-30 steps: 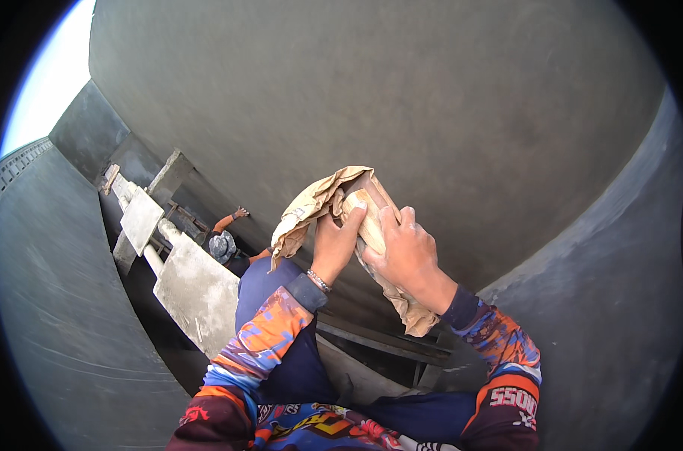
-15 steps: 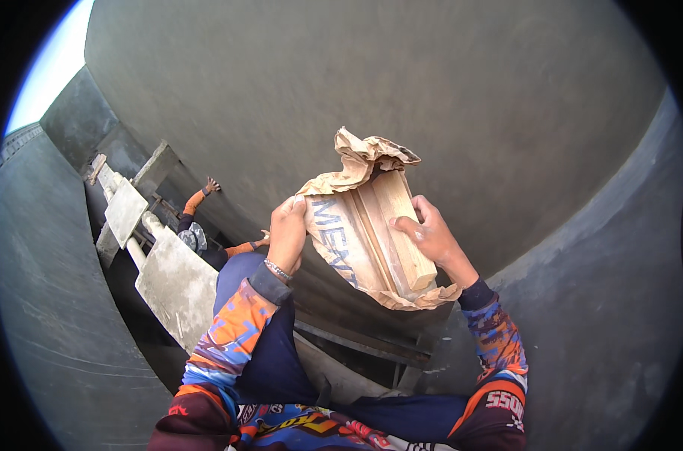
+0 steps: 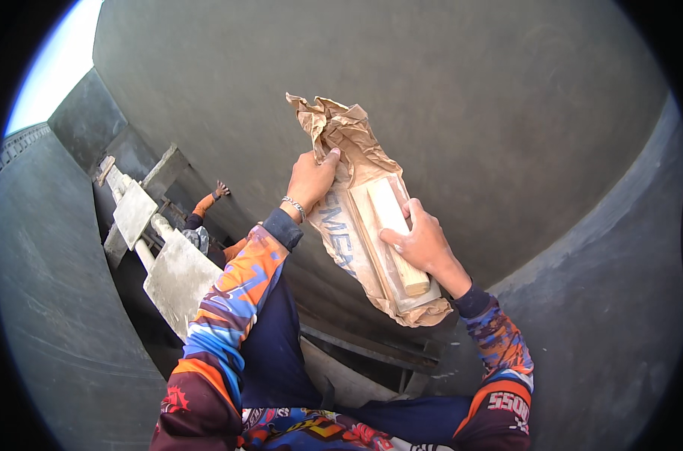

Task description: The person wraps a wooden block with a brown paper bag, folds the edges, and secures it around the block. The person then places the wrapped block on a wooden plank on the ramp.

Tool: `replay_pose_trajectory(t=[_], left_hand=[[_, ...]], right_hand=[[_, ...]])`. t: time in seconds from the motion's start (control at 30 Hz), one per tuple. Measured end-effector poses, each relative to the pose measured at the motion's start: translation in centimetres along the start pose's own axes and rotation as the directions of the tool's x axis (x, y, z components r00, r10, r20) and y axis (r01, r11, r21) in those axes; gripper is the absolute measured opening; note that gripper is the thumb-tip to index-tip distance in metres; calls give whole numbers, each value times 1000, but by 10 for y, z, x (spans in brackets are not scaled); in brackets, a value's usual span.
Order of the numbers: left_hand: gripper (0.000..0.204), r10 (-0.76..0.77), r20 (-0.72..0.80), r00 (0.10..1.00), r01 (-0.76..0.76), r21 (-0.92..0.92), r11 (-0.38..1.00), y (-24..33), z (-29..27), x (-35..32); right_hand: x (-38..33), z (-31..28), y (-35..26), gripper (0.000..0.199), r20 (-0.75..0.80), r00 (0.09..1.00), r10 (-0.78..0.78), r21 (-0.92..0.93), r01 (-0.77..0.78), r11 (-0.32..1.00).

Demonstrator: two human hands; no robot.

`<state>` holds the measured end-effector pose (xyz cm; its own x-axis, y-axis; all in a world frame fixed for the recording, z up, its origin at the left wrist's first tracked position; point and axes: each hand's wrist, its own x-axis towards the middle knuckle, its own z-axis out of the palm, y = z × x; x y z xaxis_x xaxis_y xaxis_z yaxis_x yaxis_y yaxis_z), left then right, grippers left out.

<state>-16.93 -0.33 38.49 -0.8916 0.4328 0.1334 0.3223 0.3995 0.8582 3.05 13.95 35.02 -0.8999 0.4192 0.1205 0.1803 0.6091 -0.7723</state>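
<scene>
left hand [image 3: 313, 180], raised, pinches the crumpled paper [image 3: 362, 146]; right hand [image 3: 422, 239], lower, grips the block [image 3: 387, 210], which lies under its thumb.

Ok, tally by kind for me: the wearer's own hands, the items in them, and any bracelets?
Hands: 2 (left hand, right hand)
Crumpled brown paper: 1
Board with wooden bar: 1
Bracelet, left wrist: 1
Total: 5
</scene>
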Motion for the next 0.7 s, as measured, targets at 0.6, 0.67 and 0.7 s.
replay_pose_trajectory(t=[0.6,0.67,0.7], left_hand=[[33,726,-349,593,-679,269,684,19,-42,-55],[37,533,-182,826,-513,149,846,24,-22,-49],[43,430,-148,891,-389,244,889,23,-17,-43]], right_hand=[[2,22,25,50,-11,988,-155,257,152,954],[0,19,22,51,-32,982,-186,228,188,955],[0,16,21,51,-35,979,-202,219,204,954]])
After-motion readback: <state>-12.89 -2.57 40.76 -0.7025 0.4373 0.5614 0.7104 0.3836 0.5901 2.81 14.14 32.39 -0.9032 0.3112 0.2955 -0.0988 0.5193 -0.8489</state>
